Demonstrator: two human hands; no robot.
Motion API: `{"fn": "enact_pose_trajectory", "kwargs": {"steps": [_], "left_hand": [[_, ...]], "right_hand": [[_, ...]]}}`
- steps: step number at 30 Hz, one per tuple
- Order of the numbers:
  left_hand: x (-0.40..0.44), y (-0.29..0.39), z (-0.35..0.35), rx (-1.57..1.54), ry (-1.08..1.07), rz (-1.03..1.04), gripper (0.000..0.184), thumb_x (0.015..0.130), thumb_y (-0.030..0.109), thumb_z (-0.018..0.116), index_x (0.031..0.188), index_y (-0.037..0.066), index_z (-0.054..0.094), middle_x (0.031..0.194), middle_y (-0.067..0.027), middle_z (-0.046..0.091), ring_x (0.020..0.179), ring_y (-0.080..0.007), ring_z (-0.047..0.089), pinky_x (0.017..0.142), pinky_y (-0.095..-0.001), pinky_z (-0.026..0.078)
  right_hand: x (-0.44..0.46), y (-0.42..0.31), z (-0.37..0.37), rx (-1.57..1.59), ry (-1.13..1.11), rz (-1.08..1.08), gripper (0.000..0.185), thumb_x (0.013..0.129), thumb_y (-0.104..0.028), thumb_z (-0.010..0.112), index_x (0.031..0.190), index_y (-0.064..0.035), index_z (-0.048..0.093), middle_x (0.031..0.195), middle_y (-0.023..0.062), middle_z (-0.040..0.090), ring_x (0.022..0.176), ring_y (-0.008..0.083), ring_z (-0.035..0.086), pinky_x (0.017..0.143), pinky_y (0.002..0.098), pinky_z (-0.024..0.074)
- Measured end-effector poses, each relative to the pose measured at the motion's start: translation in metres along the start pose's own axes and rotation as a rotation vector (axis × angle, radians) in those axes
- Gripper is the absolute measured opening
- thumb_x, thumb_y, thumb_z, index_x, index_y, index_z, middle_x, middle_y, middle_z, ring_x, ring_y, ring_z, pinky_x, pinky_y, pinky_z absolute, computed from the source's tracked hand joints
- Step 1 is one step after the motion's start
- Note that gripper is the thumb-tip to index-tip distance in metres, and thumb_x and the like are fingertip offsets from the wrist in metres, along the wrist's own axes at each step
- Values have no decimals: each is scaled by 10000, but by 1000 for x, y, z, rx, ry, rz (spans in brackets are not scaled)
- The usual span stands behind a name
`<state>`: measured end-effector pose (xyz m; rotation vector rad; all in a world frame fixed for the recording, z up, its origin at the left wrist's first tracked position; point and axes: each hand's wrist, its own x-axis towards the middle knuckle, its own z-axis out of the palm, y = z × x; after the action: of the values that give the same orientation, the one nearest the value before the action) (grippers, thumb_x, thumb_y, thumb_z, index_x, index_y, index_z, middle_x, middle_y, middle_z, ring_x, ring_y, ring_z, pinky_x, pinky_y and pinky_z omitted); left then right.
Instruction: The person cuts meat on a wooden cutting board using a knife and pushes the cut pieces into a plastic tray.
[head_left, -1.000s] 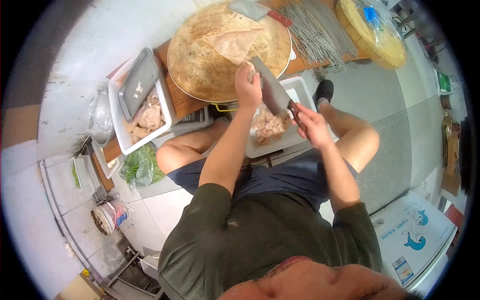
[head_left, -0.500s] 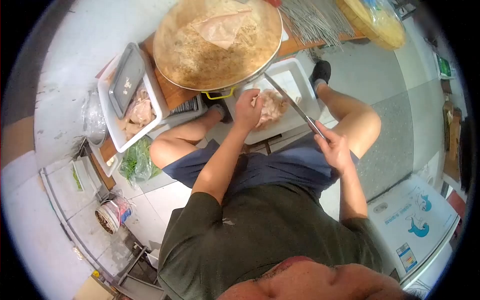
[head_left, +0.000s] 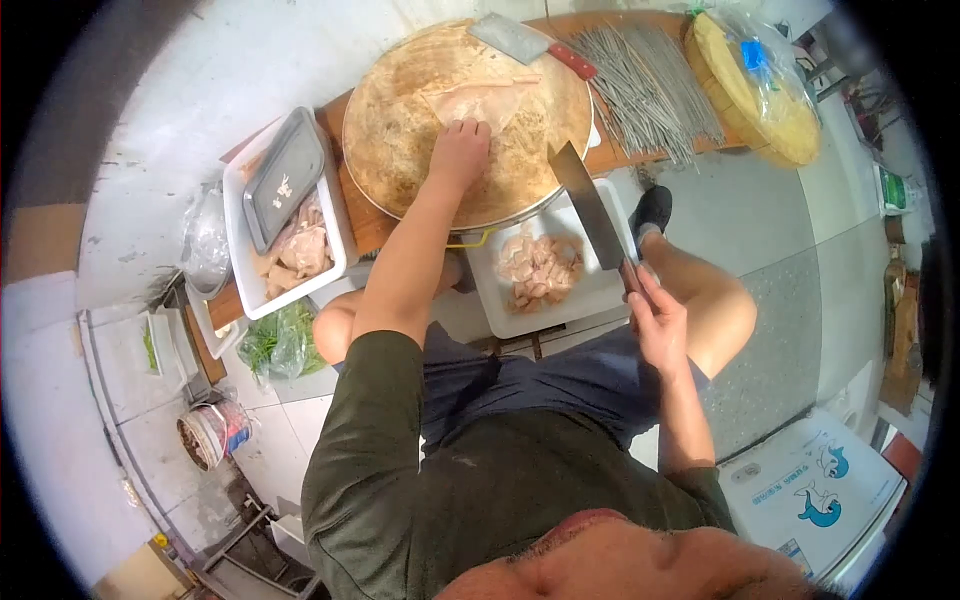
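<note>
A flat, pale piece of raw meat (head_left: 487, 102) lies on the round wooden chopping block (head_left: 400, 150). My left hand (head_left: 462, 152) is at its near edge, the fingers close together and bent onto it; the fingertips are partly hidden. In my right hand (head_left: 658, 318) is a cleaver (head_left: 592, 208), gripped by its handle, with the blade slanting up toward the block's right rim. Below the block, a white tub (head_left: 612, 240) holds cut chunks of raw meat (head_left: 540, 268).
A second cleaver (head_left: 510, 38) with a red handle rests at the block's far edge. Thin grey skewers (head_left: 645, 85) and a yellow round basket (head_left: 750, 100) lie to the right. On the left stands a white bin (head_left: 238, 215) of raw meat with a grey lid (head_left: 285, 180).
My left hand has moved from the tub's meat up to the flat piece on the block. The cleaver's broad side now shows. The view has shifted, bringing the second cleaver into sight.
</note>
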<state>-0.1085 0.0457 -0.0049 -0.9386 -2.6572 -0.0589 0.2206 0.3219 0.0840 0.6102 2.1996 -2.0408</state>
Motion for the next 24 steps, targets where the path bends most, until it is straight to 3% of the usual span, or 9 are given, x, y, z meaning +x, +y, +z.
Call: {"fn": "enact_pose_trajectory", "kwargs": {"steps": [1,4,7,10,12,16,19,22,24], "left_hand": [[-1,0,-2,27,-2,4,117,860,147,600,959,84,606,963,-95,668,933,-289,666,815,-413,541],[-6,-8,-4,-9,38,33,95,856,131,601,938,85,598,946,-100,669,875,-288,676,765,-409,548],[-16,-19,-5,-101,75,111,91,849,117,604,931,83,586,917,-103,665,845,-298,677,748,-409,548],[-28,-16,-15,-153,52,134,111,846,111,622,951,75,622,897,-116,673,847,-323,675,755,-413,547],[-32,-14,-15,-307,150,50,130,867,118,629,978,61,664,890,-133,688,852,-345,673,758,-411,547],[-26,-20,-14,-699,175,-326,194,905,165,652,1044,55,731,878,-150,713,875,-370,676,777,-407,548],[-18,-36,-15,-616,42,-333,261,914,241,677,1082,50,737,872,-154,729,888,-366,692,786,-411,554],[-10,-55,-13,-500,-144,-252,392,869,379,733,1129,85,742,1125,-145,730,1082,-347,667,918,-460,515],[-10,-64,-11,-402,-144,-227,548,829,477,751,1228,104,708,1344,-142,625,1256,-341,566,1037,-494,432]], "right_hand": [[5,-1,5,3,-1,-38,440,1024,-65,600,1455,-3,537,1350,13,678,685,13,482,588,184,427],[20,-9,18,42,-4,-50,434,1019,-91,619,1442,-14,558,1341,38,682,690,16,487,599,189,442],[39,-27,32,-113,-47,6,425,1013,-133,639,1416,-11,583,1316,90,697,725,53,578,654,233,500],[64,-45,54,-202,-45,-126,421,1002,-177,658,1381,0,609,1236,138,731,853,122,678,774,290,539],[85,-57,72,-251,-67,-136,435,981,-212,671,1356,3,624,1156,190,743,1009,182,707,896,316,526],[123,-80,108,-269,-117,-117,440,969,-233,667,1340,1,632,1111,227,736,1000,212,717,899,318,524],[143,-78,128,-273,-112,-154,434,973,-237,654,1334,3,634,1080,232,738,970,228,722,882,321,526],[155,-78,141,-285,-99,-223,432,976,-234,646,1336,3,633,1066,230,741,953,228,723,869,320,527],[161,-81,146,-293,-94,-236,434,976,-233,644,1340,1,631,1061,230,742,950,227,724,865,320,527]]}}
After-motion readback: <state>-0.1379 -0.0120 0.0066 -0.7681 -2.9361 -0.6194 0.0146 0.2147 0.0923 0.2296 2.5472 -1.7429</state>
